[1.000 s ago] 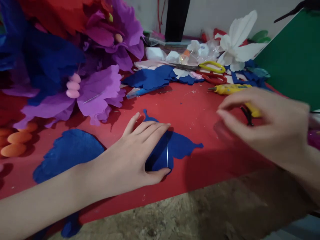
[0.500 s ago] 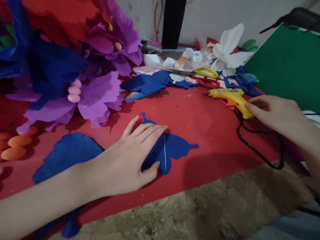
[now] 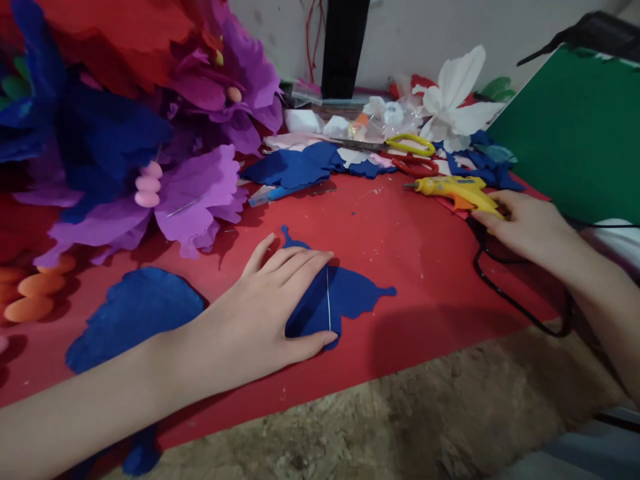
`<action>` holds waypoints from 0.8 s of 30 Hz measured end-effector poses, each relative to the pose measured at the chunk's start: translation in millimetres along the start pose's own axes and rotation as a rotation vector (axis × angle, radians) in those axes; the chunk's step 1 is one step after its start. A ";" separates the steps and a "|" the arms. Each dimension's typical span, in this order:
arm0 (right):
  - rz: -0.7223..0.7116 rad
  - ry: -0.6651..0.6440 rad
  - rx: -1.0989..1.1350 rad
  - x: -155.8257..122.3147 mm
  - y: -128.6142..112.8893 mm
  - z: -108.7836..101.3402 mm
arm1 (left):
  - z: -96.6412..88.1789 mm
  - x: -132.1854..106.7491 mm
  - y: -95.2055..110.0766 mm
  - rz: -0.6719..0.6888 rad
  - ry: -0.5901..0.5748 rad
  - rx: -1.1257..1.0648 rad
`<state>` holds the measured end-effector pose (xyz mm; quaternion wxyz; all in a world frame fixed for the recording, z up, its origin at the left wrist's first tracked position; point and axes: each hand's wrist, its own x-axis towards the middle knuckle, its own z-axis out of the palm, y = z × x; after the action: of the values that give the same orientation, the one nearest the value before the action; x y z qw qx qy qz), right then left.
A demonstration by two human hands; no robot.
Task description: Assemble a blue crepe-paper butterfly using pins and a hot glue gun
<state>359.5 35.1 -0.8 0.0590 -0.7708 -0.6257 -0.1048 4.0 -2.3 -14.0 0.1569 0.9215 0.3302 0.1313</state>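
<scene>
My left hand (image 3: 280, 293) lies with fingers stretched over a blue butterfly-shaped cutout (image 3: 357, 290) on a red sheet (image 3: 420, 260). Down the middle of the cutout runs a thin, straight piece of wire (image 3: 329, 300). My index fingertip is at its far end, my thumb tip at its near end. Over on the right, my right hand (image 3: 525, 223) has its fingers closed around the handle of a yellow glue gun (image 3: 450, 188), which rests with its nozzle pointing left. The glue gun's black cord (image 3: 505, 303) loops below the hand.
Large purple flowers (image 3: 200, 193) with pink and orange beads fill the left. A blue petal piece (image 3: 135, 313) lies under my left forearm. At the back are scissors (image 3: 410, 145), blue scraps (image 3: 295, 165) and a white flower (image 3: 455, 100). A green board (image 3: 575, 133) leans at the right.
My right hand has moved left and closed around the glue gun's handle. My left thumb has stretched out onto the wire's near end. The butterfly cutout stays in place.
</scene>
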 end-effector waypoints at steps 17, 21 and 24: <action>-0.037 -0.078 0.401 -33.8 -42.2 -44.3 | 0.0 -0.7 1.0 -0.009 -0.017 -0.013; -0.221 -0.002 0.316 -42.9 -66.1 -41.6 | -0.1 -0.3 2.2 0.006 -0.011 -0.006; -0.442 0.124 0.310 -47.4 -78.5 -36.0 | 0.5 0.8 2.7 0.024 0.009 0.000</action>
<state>270.4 -1.5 19.8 0.1901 -0.5894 -0.7825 -0.0648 6.3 -3.8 -13.3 0.1538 0.9248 0.3197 0.1374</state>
